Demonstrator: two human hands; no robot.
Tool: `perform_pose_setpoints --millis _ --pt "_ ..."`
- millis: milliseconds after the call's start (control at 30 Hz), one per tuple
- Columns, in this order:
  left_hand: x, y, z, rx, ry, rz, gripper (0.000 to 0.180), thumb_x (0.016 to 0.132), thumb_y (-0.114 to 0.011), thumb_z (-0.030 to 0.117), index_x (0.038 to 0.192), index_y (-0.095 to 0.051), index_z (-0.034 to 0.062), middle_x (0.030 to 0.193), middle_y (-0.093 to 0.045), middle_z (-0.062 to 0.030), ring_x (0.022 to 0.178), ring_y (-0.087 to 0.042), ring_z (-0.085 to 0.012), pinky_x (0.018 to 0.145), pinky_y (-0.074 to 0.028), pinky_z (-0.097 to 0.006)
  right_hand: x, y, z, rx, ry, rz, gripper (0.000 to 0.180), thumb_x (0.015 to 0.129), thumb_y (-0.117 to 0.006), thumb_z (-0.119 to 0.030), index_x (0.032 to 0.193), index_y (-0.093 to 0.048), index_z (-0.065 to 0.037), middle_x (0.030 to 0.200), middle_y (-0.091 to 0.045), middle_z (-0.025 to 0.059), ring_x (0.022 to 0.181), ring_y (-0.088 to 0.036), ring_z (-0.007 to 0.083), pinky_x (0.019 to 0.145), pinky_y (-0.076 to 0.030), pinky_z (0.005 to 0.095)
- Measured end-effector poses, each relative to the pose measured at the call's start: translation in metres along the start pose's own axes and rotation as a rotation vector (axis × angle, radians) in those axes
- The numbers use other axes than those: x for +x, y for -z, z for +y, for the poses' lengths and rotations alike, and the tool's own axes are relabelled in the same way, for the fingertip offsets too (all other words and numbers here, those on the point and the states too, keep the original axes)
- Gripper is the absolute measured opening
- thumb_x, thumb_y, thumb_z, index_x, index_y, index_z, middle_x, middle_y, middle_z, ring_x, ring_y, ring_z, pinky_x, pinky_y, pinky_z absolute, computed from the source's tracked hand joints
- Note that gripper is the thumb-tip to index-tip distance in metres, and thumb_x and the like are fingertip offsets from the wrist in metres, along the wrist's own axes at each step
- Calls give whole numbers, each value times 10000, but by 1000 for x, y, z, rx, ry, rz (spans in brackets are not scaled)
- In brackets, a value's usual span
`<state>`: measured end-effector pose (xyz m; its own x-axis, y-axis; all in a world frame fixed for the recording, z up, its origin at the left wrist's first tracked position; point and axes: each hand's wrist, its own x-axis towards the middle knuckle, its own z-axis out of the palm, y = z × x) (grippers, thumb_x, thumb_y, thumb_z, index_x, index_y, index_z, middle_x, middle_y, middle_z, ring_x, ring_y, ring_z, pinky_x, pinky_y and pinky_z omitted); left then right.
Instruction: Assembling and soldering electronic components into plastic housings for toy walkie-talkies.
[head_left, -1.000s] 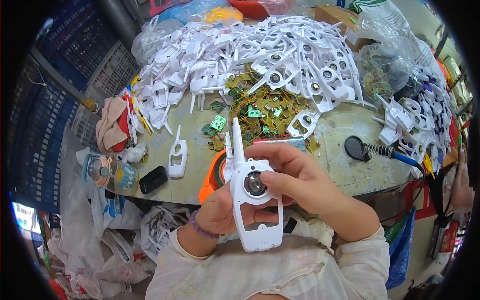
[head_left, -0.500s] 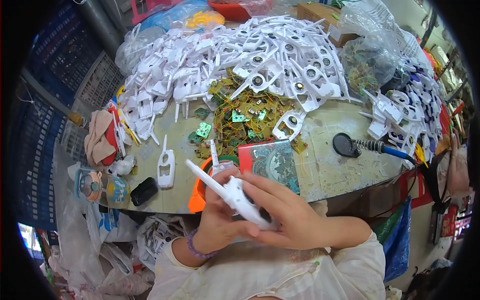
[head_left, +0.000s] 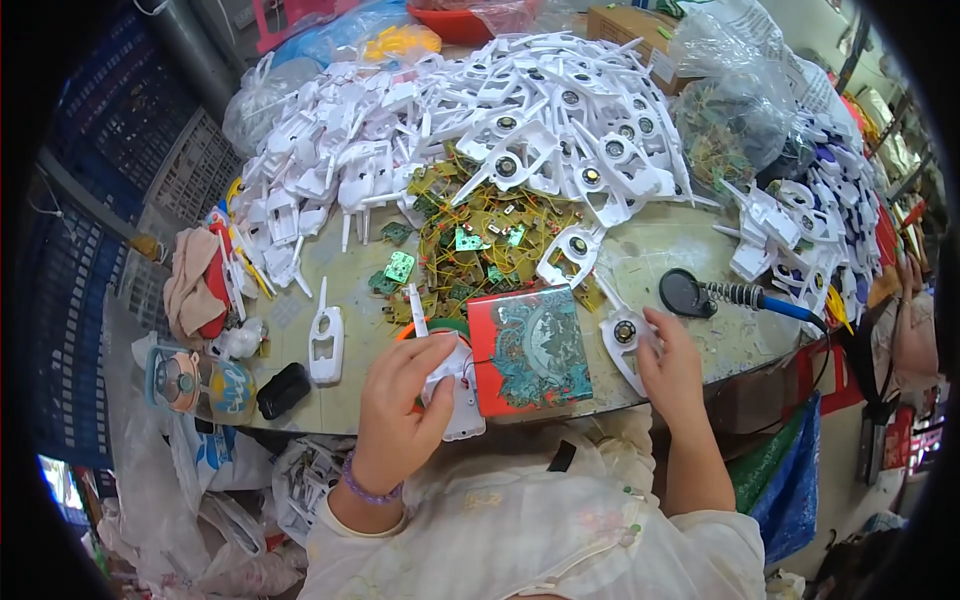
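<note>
My left hand (head_left: 405,410) is closed over a white antenna-shaped shell, a walkie-talkie casing half (head_left: 460,410), at the table's near edge. The casing's long antenna points away from me, and thin wires run beside it. Part of it is hidden under my fingers. To the right, my right hand (head_left: 672,368) pinches the edge of another walkie-talkie casing half with a round black speaker (head_left: 626,333); this one lies on the table, its antenna pointing up and left. Between my hands rests a red box-like block with a dark green patterned top (head_left: 530,350).
Behind lie circuit boards with yellow wires (head_left: 490,240) and a large heap of white casings (head_left: 370,130). A soldering iron in its coiled holder (head_left: 735,293) stands right. On the left are a lone casing (head_left: 325,345), a black case (head_left: 284,391) and a clear bottle (head_left: 230,390).
My hands have parted from the white casing they held together over my lap. The right hand moved right, beside the patterned block; the left came onto the casing at the table edge.
</note>
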<state>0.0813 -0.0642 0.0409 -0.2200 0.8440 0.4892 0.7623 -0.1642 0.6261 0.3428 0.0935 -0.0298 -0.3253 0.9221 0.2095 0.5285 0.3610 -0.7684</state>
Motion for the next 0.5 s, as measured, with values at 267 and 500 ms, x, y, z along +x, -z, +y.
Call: perform_pose_setpoints --millis 267,500 --pt "0 -12 1 17 -33 -115 376 763 -656 53 1133 -600 15 1077 -619 -144 957 -590 -328 822 -477 -393 101 -38 -48 -207 479 18 167 806 -621 -82 971 -631 -57 993 -630 117 949 -575 326 819 -462 398" --pt "-2 -10 10 5 -53 -88 366 765 -676 85 1120 -611 21 1091 -612 -131 989 -578 -320 870 -456 -405 189 -97 -42 -387 601 49 131 772 -659 -172 873 -692 -97 942 -654 65 951 -574 282 841 -463 388"
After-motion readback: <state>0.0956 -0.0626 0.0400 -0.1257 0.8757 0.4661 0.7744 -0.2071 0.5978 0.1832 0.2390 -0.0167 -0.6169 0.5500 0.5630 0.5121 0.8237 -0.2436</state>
